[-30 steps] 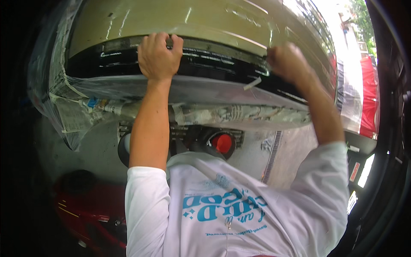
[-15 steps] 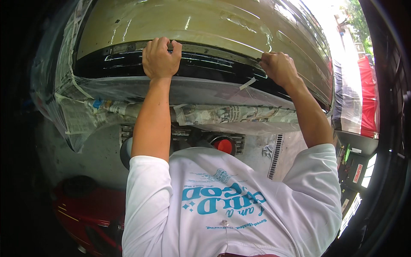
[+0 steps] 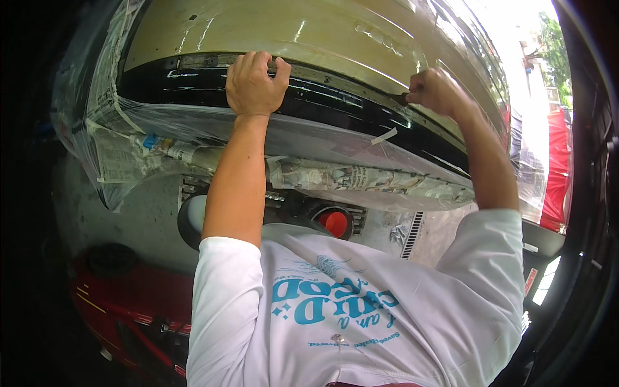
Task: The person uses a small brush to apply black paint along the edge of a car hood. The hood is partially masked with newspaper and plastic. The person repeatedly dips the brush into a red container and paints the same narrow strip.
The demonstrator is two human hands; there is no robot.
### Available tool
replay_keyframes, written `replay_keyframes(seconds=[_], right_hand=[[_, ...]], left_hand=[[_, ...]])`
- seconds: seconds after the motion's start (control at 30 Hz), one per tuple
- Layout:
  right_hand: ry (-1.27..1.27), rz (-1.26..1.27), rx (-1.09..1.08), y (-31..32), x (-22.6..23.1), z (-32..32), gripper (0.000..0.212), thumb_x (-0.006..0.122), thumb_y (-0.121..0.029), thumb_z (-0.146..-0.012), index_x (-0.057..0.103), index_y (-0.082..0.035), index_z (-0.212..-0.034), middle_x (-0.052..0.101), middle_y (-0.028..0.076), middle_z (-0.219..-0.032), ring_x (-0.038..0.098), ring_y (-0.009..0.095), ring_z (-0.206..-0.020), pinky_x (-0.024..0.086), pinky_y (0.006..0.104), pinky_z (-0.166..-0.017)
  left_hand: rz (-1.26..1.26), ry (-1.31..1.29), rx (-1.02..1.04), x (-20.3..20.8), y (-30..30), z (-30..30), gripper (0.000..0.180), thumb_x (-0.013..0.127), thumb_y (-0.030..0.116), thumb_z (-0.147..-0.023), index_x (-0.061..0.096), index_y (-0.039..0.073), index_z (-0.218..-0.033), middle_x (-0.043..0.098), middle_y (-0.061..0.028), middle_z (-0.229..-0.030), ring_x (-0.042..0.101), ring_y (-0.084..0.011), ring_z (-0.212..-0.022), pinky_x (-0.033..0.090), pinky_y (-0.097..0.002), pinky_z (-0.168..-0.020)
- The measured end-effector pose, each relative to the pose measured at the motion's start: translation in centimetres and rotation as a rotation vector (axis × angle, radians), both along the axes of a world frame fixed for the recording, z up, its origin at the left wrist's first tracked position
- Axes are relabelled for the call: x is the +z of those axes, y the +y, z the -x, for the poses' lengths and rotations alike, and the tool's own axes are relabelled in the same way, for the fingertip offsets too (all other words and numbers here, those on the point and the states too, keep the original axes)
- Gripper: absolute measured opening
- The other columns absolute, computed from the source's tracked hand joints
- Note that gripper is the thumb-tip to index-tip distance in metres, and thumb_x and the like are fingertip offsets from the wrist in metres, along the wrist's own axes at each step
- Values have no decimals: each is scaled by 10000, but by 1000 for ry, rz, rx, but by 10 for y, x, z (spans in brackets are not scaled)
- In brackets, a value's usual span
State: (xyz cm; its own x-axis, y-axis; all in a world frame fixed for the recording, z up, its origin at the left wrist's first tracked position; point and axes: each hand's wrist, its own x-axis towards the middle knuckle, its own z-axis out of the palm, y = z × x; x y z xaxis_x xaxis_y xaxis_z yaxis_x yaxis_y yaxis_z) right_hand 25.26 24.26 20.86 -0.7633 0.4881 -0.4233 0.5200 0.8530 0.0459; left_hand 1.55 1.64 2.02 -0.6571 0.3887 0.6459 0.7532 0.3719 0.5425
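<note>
In front of me is an olive-gold glossy vehicle panel [image 3: 251, 29], with a glossy black band [image 3: 187, 87] along its near edge. A narrow dull strip [image 3: 335, 82] runs between them. My left hand [image 3: 256, 89] rests on the black band, its fingers curled over toward the dull strip; the fingertips are partly hidden. To the right, my right hand [image 3: 443, 93] is closed and slightly blurred, above the strip's right part. A small dark flat piece [image 3: 401, 99] sticks out from its fingers toward the strip; its kind is unclear.
Clear plastic sheeting [image 3: 309, 132] and taped newspaper [image 3: 348, 175] cover the area below the band. A bit of pale tape [image 3: 384, 136] stands up from it. Below are a red-orange round container [image 3: 334, 223], a floor grate [image 3: 412, 235] and a red car [image 3: 138, 303] behind left.
My right hand has moved up and right, away from the black band, with the dark piece showing at its fingers. The left hand keeps its place on the band as the view shifts slightly.
</note>
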Motion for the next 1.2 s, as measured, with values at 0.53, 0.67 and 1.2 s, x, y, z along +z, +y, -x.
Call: replay_keyframes(seconds=[0.53,0.67,1.2], right_hand=[[-185,100,-160,3,11,39,196,845,-197,-824,761,-20,-821,750,158,-784,725,313,-731,571,424,-732],[31,-37,-95,-9,5,-6,210,831,-241,-851,776,-41,-886,752,165,-814,733,337,-773,577,452,-765],[-162,188,-172,23,7,28,239,836,-239,-846,773,-12,-884,761,135,-794,716,265,-680,572,397,-692]], left_hand=[[-7,-49,-39,4,-2,-6,222,731,300,-860,655,106,-784,634,-16,-791,618,-258,-798,503,-417,-750],[-29,-5,-36,2,2,0,214,745,312,-859,669,121,-799,630,-3,-758,625,-238,-759,499,-400,-737],[-17,-26,-31,2,0,-2,195,757,300,-853,675,130,-803,630,6,-758,629,-226,-749,492,-390,-726]])
